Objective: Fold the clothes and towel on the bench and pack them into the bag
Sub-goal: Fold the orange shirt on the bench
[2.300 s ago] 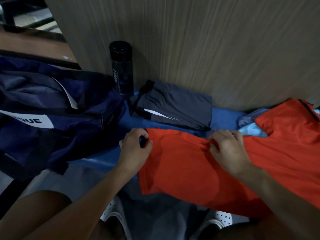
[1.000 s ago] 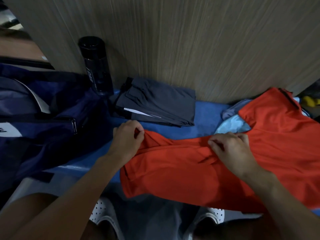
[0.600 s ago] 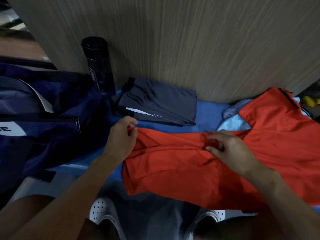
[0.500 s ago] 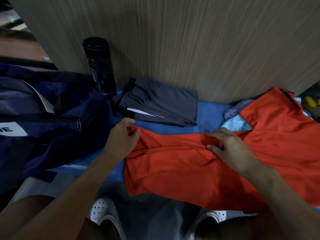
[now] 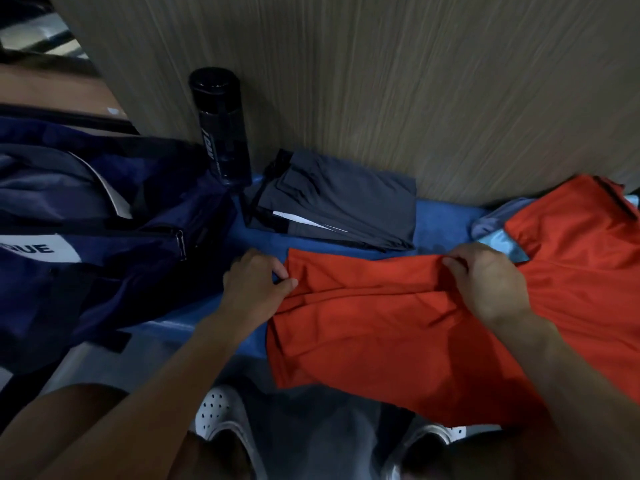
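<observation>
An orange shirt [image 5: 398,334] lies spread over the blue bench [image 5: 443,216], its lower part hanging over the front edge. My left hand [image 5: 256,285] pinches the shirt's left corner. My right hand [image 5: 485,282] grips a fold of its top edge near the middle. Behind them, folded dark grey shorts [image 5: 339,206] rest against the wall. A navy sports bag [image 5: 104,237] sits at the left, its zip partly open. A light blue cloth [image 5: 498,242] peeks out from under the shirt at the right.
A black water bottle [image 5: 221,126] stands against the wooden wall [image 5: 381,81] between bag and shorts. My white perforated shoes [image 5: 218,414] are on the floor below the bench edge. A grey garment [image 5: 491,220] lies bunched beside the light blue cloth.
Both hands have kept hold of the shirt's top edge and pulled it slightly up and flatter across the bench. The camera view shifted a little to the left.
</observation>
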